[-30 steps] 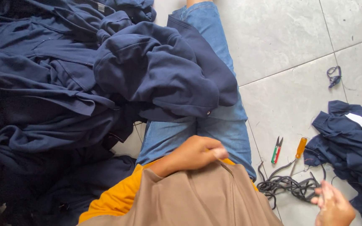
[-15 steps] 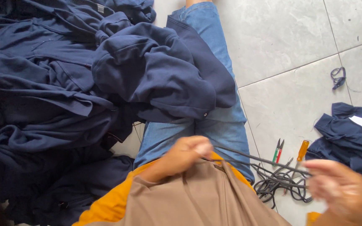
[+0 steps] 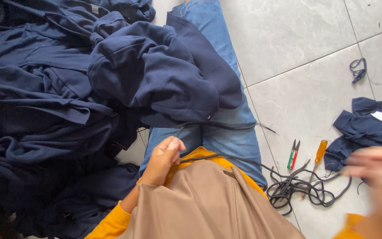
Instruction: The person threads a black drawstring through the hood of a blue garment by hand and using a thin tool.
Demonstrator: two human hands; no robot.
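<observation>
Dark cord [image 3: 244,164] runs from the left hand [image 3: 163,159], which is closed and pinching its end at the person's lap, across the jeans [image 3: 226,132] to a tangled heap on the tiled floor [image 3: 297,53]. That heap lies just beside the right hand [image 3: 376,177], which is too blurred to tell whether it grips anything. Small snips [image 3: 293,154] and an orange-handled screwdriver [image 3: 320,152] lie by the tangle, with a navy garment [image 3: 155,75] draped over the legs.

left hand [image 3: 164,157] pinching dark cord [image 3: 244,163] | right hand [image 3: 379,177] blurred | navy garment [image 3: 164,75] on lap
</observation>
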